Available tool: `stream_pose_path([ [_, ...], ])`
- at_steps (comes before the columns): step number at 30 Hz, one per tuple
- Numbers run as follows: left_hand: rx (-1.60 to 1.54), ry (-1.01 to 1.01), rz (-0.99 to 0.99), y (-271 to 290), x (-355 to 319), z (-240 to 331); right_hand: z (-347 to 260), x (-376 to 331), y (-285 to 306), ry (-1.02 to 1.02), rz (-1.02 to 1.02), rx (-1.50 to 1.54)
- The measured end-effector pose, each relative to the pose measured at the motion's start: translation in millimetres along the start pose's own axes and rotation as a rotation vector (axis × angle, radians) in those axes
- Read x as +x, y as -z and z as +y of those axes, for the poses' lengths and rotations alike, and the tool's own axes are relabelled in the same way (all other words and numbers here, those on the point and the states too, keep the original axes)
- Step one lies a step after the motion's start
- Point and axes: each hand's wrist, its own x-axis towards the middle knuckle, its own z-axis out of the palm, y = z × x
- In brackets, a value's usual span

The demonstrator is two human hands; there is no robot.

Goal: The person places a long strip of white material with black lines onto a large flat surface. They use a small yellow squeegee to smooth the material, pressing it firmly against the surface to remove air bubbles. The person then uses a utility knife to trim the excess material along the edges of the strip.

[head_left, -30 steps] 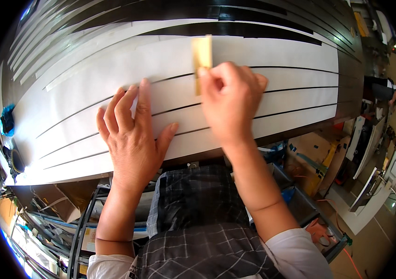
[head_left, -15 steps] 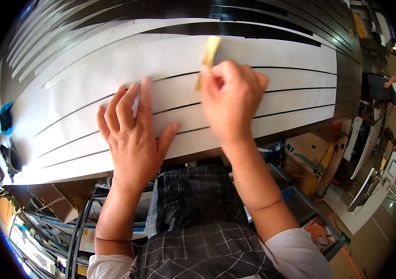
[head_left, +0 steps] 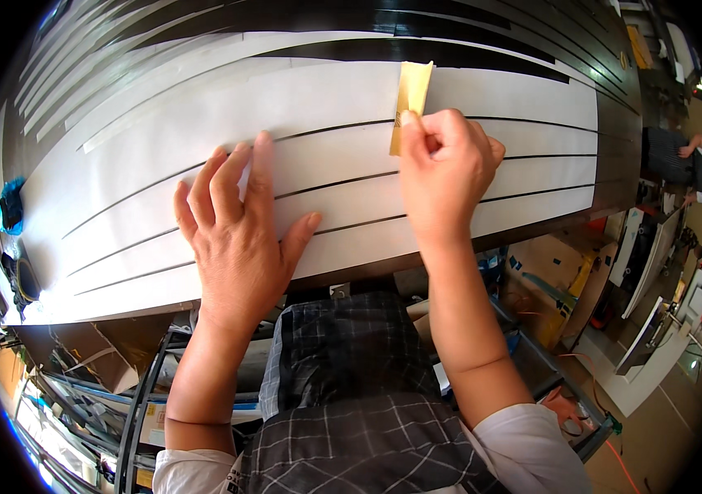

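Long white sheets or strips (head_left: 318,90) lie across a dark table, with thin black lines (head_left: 536,156) running lengthwise between the white bands. My left hand (head_left: 240,222) rests on them with fingers spread, its fingertips near the uppermost line. To its right, my right hand (head_left: 448,169) is closed, pinching a flat yellowish strip (head_left: 413,86) between thumb and fingers. The strip stands roughly across the lines, with its lower end at the uppermost one. Whether it is folded paper or a thin pad, I cannot tell.
Black strips (head_left: 417,53) lie along the far side, beside more narrow white strips (head_left: 71,103) at the upper left. A blue crumpled thing (head_left: 10,207) sits at the left end. Beneath the near edge is a dark rack (head_left: 544,370). Another person (head_left: 701,160) stands far right.
My right hand has moved a little to the right along the white sheets, carrying the yellowish strip. My left hand stays almost in place.
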Motion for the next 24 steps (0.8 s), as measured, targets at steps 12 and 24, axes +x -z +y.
stream_pose_path([
  [12, -0.005, -0.009, -0.006, -0.1, 3.1, 0.8, -24.1, -2.9, -12.6, 0.082, -0.052, 0.080],
  [24, -0.007, -0.005, -0.005, -0.7, 1.1, -3.0, -8.3, -0.7, -4.0, 0.072, -0.021, -0.014],
])
